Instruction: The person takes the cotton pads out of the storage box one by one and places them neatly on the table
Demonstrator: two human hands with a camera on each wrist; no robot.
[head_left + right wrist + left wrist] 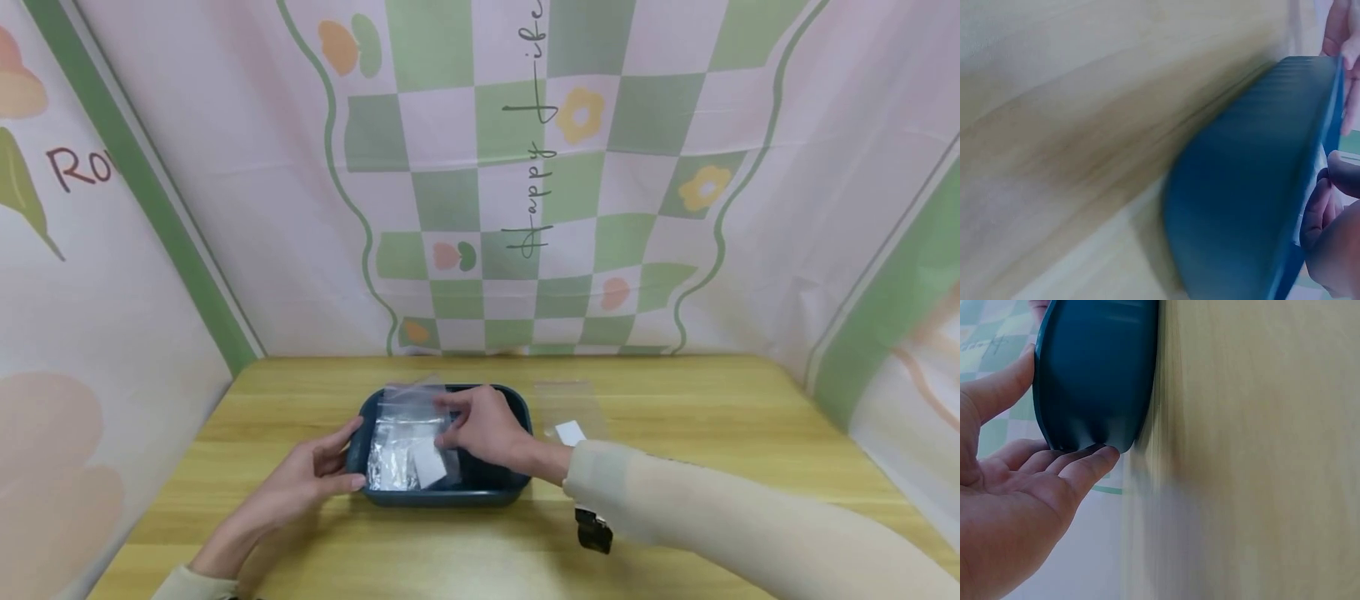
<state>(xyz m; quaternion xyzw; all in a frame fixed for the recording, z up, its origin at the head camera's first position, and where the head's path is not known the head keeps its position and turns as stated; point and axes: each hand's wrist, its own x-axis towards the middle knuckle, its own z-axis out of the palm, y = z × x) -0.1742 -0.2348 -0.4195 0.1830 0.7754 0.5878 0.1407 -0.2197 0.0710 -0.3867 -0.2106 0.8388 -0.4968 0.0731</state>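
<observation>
Dark-blue tray (450, 499) stretches lengthwise left to right.

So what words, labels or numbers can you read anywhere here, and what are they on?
"Happy Life": on the back cloth, running sideways.
"Ro": on the left cloth, cut off after that.
Left wrist view: cloth script too blurred to read.
White cards and tray: no readable text.

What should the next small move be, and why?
Probably firm a pinch on the clear plastic packaging with the right hand: its fingertips are beside it, inside the dark blue tray, whose end the left hand holds. Whether they already grip it is unclear.
</observation>
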